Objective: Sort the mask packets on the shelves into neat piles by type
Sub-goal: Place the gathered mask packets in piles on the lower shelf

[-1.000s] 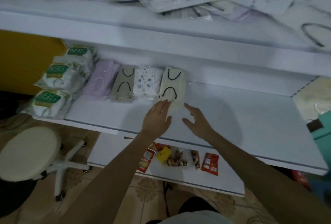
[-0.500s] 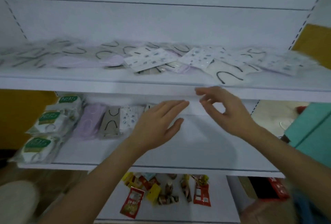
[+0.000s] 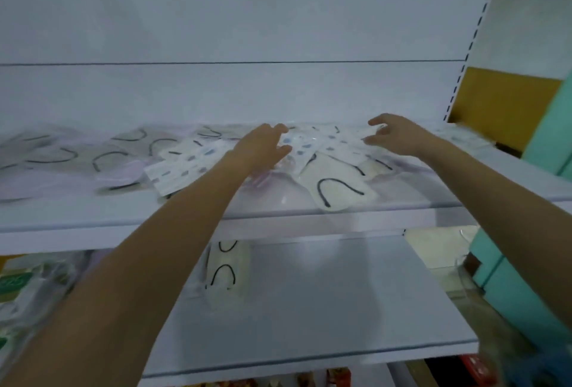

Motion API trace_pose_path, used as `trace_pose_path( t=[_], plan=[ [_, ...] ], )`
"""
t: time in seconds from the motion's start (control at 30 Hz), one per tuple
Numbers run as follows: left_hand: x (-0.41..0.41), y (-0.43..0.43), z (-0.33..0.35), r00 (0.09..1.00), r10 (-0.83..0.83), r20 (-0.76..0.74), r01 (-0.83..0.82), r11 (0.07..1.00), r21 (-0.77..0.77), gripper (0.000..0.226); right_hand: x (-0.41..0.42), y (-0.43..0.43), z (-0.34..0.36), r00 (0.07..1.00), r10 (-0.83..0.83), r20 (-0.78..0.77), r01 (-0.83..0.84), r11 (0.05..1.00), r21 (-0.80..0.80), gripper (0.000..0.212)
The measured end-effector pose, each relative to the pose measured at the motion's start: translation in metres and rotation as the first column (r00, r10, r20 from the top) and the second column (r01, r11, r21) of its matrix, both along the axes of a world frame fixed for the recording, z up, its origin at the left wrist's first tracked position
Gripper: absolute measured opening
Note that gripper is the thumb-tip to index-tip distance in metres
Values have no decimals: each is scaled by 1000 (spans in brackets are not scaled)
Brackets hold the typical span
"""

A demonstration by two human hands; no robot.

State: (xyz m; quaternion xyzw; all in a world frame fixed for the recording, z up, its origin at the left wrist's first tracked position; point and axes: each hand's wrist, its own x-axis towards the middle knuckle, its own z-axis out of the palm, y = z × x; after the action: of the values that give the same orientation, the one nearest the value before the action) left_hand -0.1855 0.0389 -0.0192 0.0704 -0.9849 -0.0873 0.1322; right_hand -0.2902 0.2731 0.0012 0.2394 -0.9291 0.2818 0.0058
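Top shelf (image 3: 278,216): head view looks up across it; both forearms reach over its front edge to a loose heap of mask packets
Left grip (image 3: 263,147): released, fingers straight and close together over the heap, thumb tucked under; too blurred to say whether it touches
Right grip (image 3: 397,137): released, fingers loosely bent and spread, thumb apart from them, poised just above the heap and grasping nothing visible
Spotted packets (image 3: 185,167): white with blue-grey spots, overlapping at odd angles, running from left of the left grip, under it, and across to the right grip
Cream packet (image 3: 337,188): nearer than both grips, below the gap between them, black ear loops up, at the shelf's front edge
Lilac packets (image 3: 117,173): left of the left grip, mixed with the grey packets (image 3: 62,151)
Lower shelf (image 3: 309,309): beneath both forearms
Cream pile (image 3: 227,272): on the lower shelf, partly hidden by the left forearm
Green-label packets (image 3: 18,281): far left of the lower shelf, blurred
Teal cabinet (image 3: 551,145): right of the right grip, past the shelf end
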Motion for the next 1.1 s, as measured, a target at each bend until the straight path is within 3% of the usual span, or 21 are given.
trace_pose_path(
  t=[0.13, 0.23, 0.43, 0.63, 0.7, 0.77, 0.83, 0.9, 0.93, 0.97, 1.1],
  plan=[
    [-32, 0, 3, 985, 117, 126, -109, 992, -66, 59, -19, -13, -1, 994, 72, 84, -85, 982, 166, 68],
    [-37, -2, 10, 987, 102, 127, -112, 991, 71, 65, -30, -27, 1, 990, 80, 114, -111, 946, 305, 79],
    [-39, -5, 12, 984, 91, -151, -43, 954, 296, 38, -43, -32, 9, 985, 87, 148, -123, 960, 253, 80],
    [-52, 9, 20, 911, 210, -355, 32, 823, 568, 31, -57, -13, 14, 992, 4, 129, -4, 1000, -1, 55],
    [-60, 13, 24, 889, 255, -381, 55, 766, 640, 31, -61, -3, 22, 998, -32, 62, 44, 978, -206, 44],
    [-66, 17, 24, 857, 300, -418, 86, 717, 691, 27, -62, 5, 33, 996, -30, 80, 67, 855, -514, 36],
    [-70, 22, 23, 840, 330, -430, 154, 616, 773, 26, -61, 7, 41, 979, 72, 191, 94, 671, -736, 28],
    [-72, 27, 24, 858, 326, -396, 229, 448, 864, 26, -63, -4, 37, 938, 176, 299, 146, 581, -800, 28],
    [-73, 29, 24, 869, 304, -391, 260, 391, 883, 27, -60, -13, 32, 918, 214, 333, 149, 592, -792, 29],
    [-74, 31, 22, 875, 268, -403, 283, 394, 875, 28, -55, -22, 26, 903, 247, 351, 130, 621, -773, 29],
    [-75, 34, 10, 840, 203, -503, 288, 618, 731, 46, -46, -37, 18, 891, 301, 338, 8, 737, -676, 40]
  ],
)
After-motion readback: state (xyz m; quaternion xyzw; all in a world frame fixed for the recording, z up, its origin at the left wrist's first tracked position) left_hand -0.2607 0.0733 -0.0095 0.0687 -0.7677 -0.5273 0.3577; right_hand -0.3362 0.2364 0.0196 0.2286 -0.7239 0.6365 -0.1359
